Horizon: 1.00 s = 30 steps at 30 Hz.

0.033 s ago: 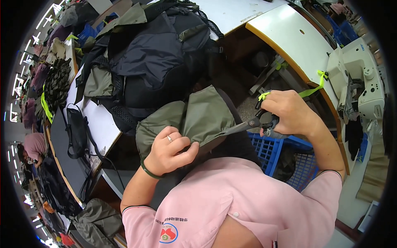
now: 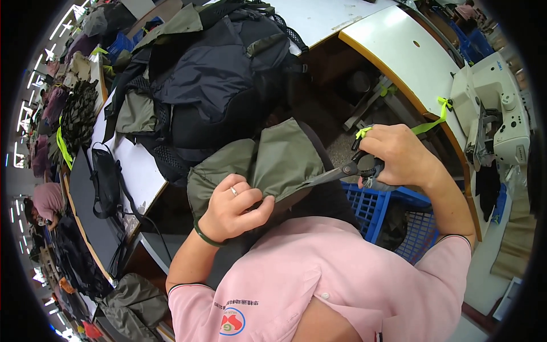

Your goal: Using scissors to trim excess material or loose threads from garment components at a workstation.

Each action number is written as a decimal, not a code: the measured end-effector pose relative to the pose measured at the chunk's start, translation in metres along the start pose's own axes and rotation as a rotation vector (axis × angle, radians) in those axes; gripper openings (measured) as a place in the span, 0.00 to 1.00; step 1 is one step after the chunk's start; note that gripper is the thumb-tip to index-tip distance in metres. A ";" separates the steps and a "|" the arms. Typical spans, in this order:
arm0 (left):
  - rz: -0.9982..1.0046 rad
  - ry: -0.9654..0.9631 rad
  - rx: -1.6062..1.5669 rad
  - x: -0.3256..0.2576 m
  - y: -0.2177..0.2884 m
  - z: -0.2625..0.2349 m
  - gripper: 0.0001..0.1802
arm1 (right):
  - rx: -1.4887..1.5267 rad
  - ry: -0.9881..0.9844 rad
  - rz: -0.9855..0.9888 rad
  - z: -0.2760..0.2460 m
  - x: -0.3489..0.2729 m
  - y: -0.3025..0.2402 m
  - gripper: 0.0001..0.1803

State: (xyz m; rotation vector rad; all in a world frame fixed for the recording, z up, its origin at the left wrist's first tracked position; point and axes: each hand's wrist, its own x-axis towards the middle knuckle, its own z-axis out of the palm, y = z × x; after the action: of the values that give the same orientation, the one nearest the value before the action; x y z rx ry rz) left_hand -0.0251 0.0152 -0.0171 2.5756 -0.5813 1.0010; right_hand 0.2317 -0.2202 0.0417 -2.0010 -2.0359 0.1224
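My left hand (image 2: pixel 235 208), with a ring and a dark green wristband, is closed on the lower edge of an olive-green fabric bag piece (image 2: pixel 279 159) held up in front of my chest. My right hand (image 2: pixel 400 157) grips a pair of dark scissors (image 2: pixel 348 169). Their blades point left and touch the right edge of the fabric. A neon yellow strap (image 2: pixel 428 123) runs from above my right hand toward the sewing machine.
A pile of black and olive backpacks (image 2: pixel 222 74) covers the white table (image 2: pixel 134 165) ahead. A white sewing machine (image 2: pixel 496 119) stands on the curved bench at the right. A blue crate (image 2: pixel 399 214) sits below my right arm. A small black bag (image 2: pixel 105 176) lies left.
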 end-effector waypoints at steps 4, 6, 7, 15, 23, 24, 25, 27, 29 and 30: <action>0.000 -0.005 -0.013 0.000 0.002 0.000 0.16 | 0.029 -0.006 -0.013 0.004 0.001 0.000 0.23; 0.000 -0.005 -0.010 -0.001 0.002 0.001 0.16 | 0.027 -0.028 -0.005 0.004 0.002 -0.002 0.22; 0.002 -0.003 -0.007 -0.001 0.002 0.001 0.16 | 0.029 -0.028 -0.006 0.005 0.003 -0.002 0.22; -0.005 -0.007 -0.027 -0.001 0.002 0.001 0.16 | -0.025 -0.063 0.022 0.013 -0.005 0.003 0.20; -0.015 -0.002 -0.017 -0.003 0.000 0.001 0.15 | 0.307 0.026 0.168 0.008 0.007 -0.005 0.24; -0.020 0.002 -0.025 -0.001 0.000 0.002 0.15 | 0.401 0.079 0.197 0.010 0.014 -0.011 0.25; -0.024 0.007 -0.038 -0.001 -0.001 0.004 0.15 | 0.509 0.083 0.184 0.014 0.022 -0.021 0.26; -0.034 0.027 -0.052 0.001 0.002 0.006 0.14 | 0.596 0.105 0.064 0.027 0.037 -0.040 0.23; -0.062 0.037 -0.116 -0.004 0.000 0.009 0.13 | 0.632 0.106 0.010 0.044 0.042 -0.043 0.21; -0.064 0.036 -0.114 -0.004 -0.001 0.009 0.13 | 0.636 0.057 0.040 0.049 0.043 -0.043 0.19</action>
State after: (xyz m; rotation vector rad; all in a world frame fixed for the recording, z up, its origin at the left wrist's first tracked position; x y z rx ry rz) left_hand -0.0220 0.0132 -0.0265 2.4560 -0.5277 0.9620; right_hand 0.1777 -0.1728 0.0114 -1.6131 -1.6386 0.6267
